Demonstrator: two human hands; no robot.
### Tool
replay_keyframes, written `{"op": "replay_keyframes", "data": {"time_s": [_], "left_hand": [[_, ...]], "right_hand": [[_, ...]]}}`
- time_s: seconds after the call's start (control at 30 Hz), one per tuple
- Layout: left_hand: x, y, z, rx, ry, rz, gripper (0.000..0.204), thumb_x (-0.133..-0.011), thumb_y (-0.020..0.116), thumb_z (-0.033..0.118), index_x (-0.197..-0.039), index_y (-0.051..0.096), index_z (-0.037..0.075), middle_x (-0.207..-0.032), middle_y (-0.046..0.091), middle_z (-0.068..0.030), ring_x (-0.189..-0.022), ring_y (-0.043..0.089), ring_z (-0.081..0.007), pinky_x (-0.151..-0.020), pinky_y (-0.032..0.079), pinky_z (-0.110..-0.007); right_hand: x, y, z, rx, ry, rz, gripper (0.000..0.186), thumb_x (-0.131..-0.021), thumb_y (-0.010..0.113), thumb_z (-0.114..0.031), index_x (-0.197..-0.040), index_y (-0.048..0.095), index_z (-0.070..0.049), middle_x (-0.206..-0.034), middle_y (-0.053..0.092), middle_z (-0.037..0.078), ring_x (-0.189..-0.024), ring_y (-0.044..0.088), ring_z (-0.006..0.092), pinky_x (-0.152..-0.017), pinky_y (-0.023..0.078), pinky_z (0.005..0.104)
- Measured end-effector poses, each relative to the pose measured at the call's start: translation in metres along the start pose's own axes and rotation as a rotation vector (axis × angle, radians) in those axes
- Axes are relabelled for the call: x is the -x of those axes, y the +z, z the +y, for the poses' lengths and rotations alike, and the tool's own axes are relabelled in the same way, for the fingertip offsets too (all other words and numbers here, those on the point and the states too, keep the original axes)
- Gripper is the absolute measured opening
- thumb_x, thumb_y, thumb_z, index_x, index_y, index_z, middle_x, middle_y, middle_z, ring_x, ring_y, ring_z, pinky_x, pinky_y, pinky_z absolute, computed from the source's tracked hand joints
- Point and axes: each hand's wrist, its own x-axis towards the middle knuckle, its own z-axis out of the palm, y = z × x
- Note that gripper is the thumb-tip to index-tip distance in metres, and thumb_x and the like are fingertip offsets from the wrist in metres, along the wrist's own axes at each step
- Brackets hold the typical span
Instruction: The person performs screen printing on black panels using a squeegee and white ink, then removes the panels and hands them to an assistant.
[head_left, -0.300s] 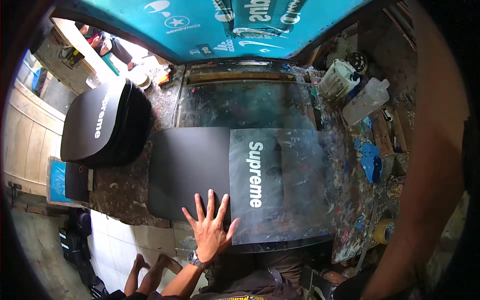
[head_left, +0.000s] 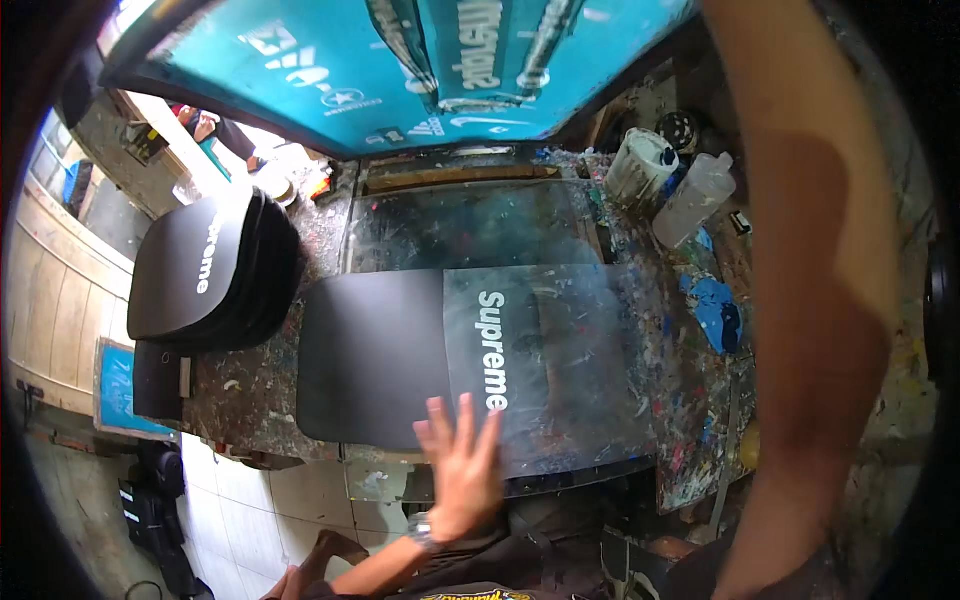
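Note:
My left hand (head_left: 463,475), slightly blurred, has its fingers apart and nothing in its grasp. It is over the near edge of a black rounded sheet (head_left: 368,350) and a clear film (head_left: 585,375); whether the fingertips touch cannot be told. White lettering shows at the film's left part, and the film overlaps the black sheet's right side. My right forearm (head_left: 825,270) rises along the right side past the top edge, with its hand out of view. Above the far end of the worktable, a blue printing screen (head_left: 340,65) in a dark frame stands tilted up.
A stack of black rounded sheets (head_left: 190,265) sits on the left of the paint-stained table (head_left: 240,400). At the right stand a paint-smeared tub (head_left: 638,170), a translucent bottle (head_left: 695,205) and a blue-stained rag (head_left: 717,315). A person (head_left: 205,130) sits beyond the far left opening.
My left hand has lifted from the black sheet and moved right, toward the film's lettering. The view has shifted; the blue screen shows lower, and my right forearm appears farther left.

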Motion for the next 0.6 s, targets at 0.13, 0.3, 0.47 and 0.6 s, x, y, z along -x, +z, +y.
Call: {"op": "replay_keyframes", "data": {"time_s": [0.13, 0.3, 0.47, 0.6], "left_hand": [[-0.063, 0.044, 0.087, 1.665, -0.349, -0.614, 0.054, -0.100, 0.063, 0.015, -0.150, 0.048, 0.003, -0.141, 0.061, -0.0252, -0.141, 0.052, -0.0326, -0.116, 0.038, -0.043], [-0.050, -0.026, 0.077, 0.743, 0.006, 0.014, 0.041, -0.096, 0.070, 0.017, -0.133, 0.062, 0.001, -0.124, 0.068, -0.0202, -0.123, 0.063, -0.0310, -0.107, 0.046, -0.042], [0.029, -0.042, -0.026, -0.165, -0.152, 0.065, 0.066, -0.096, 0.066, 0.046, -0.143, 0.057, 0.000, -0.164, 0.023, -0.0305, -0.153, 0.008, -0.0567, -0.121, 0.014, -0.067], [0.084, -0.006, -0.022, -0.124, -0.077, -0.095, 0.085, -0.094, 0.058, 0.069, -0.140, 0.060, -0.002, -0.166, 0.010, -0.0372, -0.153, -0.002, -0.0598, -0.119, 0.007, -0.072]], "right_hand": [[0.019, -0.009, -0.003, 0.072, 0.033, 0.014, 0.059, -0.098, 0.053, -0.050, -0.111, 0.073, 0.004, -0.108, 0.072, 0.031, -0.101, 0.071, 0.0420, -0.092, 0.053, 0.0485], [0.032, 0.033, 0.008, 0.132, 0.129, 0.008, 0.085, -0.090, 0.050, -0.077, -0.101, 0.076, 0.004, -0.108, 0.074, 0.027, -0.102, 0.071, 0.0454, -0.093, 0.054, 0.0490], [0.044, 0.001, -0.026, 0.170, 0.295, -0.173, 0.062, -0.096, 0.054, -0.064, -0.114, 0.078, -0.009, -0.121, 0.074, 0.017, -0.115, 0.070, 0.0337, -0.103, 0.052, 0.0491], [0.040, 0.003, -0.012, 0.163, 0.303, -0.113, 0.064, -0.097, 0.054, -0.065, -0.114, 0.077, -0.008, -0.119, 0.074, 0.016, -0.115, 0.070, 0.0332, -0.103, 0.051, 0.0495]]}}
